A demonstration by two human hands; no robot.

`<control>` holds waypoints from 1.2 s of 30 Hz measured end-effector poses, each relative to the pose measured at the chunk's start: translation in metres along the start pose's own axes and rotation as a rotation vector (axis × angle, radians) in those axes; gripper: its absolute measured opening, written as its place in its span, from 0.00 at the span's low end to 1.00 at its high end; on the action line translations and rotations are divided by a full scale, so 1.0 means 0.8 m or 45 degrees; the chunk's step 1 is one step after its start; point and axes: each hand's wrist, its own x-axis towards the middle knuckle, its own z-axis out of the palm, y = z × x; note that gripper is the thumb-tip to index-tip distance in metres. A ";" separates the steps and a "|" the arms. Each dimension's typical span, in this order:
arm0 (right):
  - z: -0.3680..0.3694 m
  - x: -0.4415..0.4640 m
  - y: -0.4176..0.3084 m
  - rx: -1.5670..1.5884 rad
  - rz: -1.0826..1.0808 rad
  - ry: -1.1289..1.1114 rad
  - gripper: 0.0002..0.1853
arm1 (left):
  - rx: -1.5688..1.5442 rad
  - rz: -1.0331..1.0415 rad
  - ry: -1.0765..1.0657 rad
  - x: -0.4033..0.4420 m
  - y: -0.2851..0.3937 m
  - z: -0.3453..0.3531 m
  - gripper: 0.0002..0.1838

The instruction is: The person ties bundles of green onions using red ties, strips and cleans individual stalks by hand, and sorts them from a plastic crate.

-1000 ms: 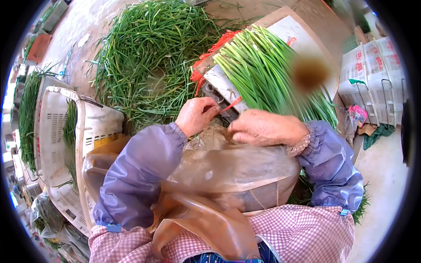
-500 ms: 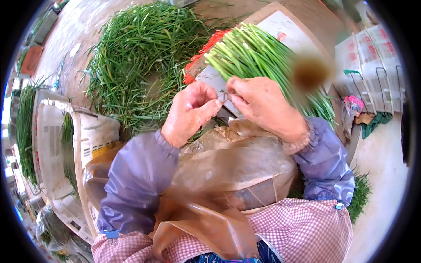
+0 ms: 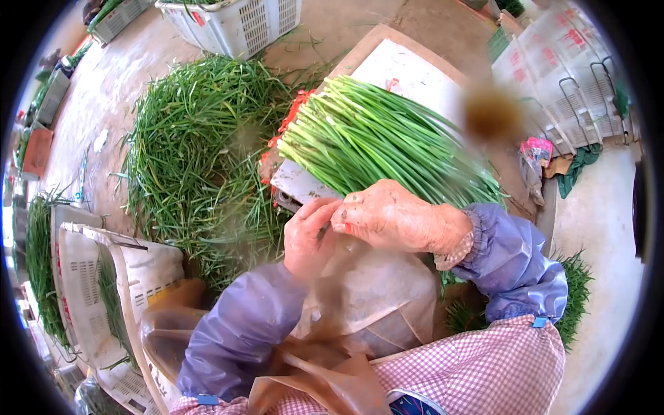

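Observation:
My left hand (image 3: 309,238) and my right hand (image 3: 391,220) meet over my lap, fingers curled and pressed together in a pinch. A small red spot (image 3: 348,227) shows at the right fingertips; anything else held there is hidden. Just beyond them a bundle of long green stalks (image 3: 387,135), like garlic chives, lies across a white board (image 3: 415,66), pale ends to the left. Red strips (image 3: 296,114) hang along the board's left edge. Below my hands is a cloudy plastic covering (image 3: 373,290) over my lap.
A heap of loose green leaves (image 3: 200,138) covers the floor at left. White crates (image 3: 238,28) stand behind it, and another crate (image 3: 86,277) is at my left. Stacked white boxes (image 3: 560,76) with red print stand at right. Cut greens (image 3: 570,297) lie by my right elbow.
Both hands have come lower and closer together. The thin loop seen between the fingertips is now hidden. The view has shifted, showing more of the bundle and a crate at the back.

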 end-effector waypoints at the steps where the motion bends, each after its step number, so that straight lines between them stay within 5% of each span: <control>1: -0.016 0.006 -0.001 -0.008 -0.004 0.008 0.05 | 0.053 0.000 0.034 0.000 -0.004 0.000 0.13; 3: -0.063 0.019 0.008 0.461 0.398 0.125 0.07 | 0.103 0.000 0.074 -0.001 -0.008 0.000 0.12; 5: -0.086 0.028 0.089 0.524 0.651 0.690 0.10 | 0.084 -0.014 0.069 -0.003 -0.010 -0.001 0.08; 7: -0.115 0.013 0.182 -0.116 0.860 0.523 0.13 | 0.117 -0.013 0.110 -0.008 -0.012 0.003 0.05; 12: -0.080 0.026 0.249 -0.457 1.436 0.205 0.16 | 0.116 -0.042 0.053 -0.012 -0.016 0.002 0.06; 15: -0.062 0.019 0.294 -0.364 1.267 0.318 0.19 | 0.157 -0.005 0.010 -0.010 -0.018 0.002 0.07; 20: -0.070 0.016 0.293 -0.133 1.534 0.270 0.18 | 0.285 0.116 -0.090 -0.007 -0.018 0.001 0.08; 23: -0.072 0.024 0.258 -0.260 1.507 0.257 0.21 | 0.285 0.120 -0.061 -0.006 -0.018 0.003 0.08; 26: -0.061 0.013 0.314 -0.118 1.441 0.239 0.23 | 0.294 0.099 -0.056 -0.006 -0.017 0.003 0.07; 32: -0.076 -0.023 0.268 -0.533 1.551 0.006 0.20 | 0.281 0.124 -0.094 -0.009 -0.020 -0.003 0.06; 35: -0.066 -0.055 0.242 -0.348 1.166 0.221 0.14 | 0.247 0.138 -0.083 -0.006 -0.017 -0.005 0.05; 36: -0.053 -0.058 0.245 -0.096 0.990 0.575 0.11 | 0.194 0.088 -0.014 -0.007 -0.015 -0.006 0.05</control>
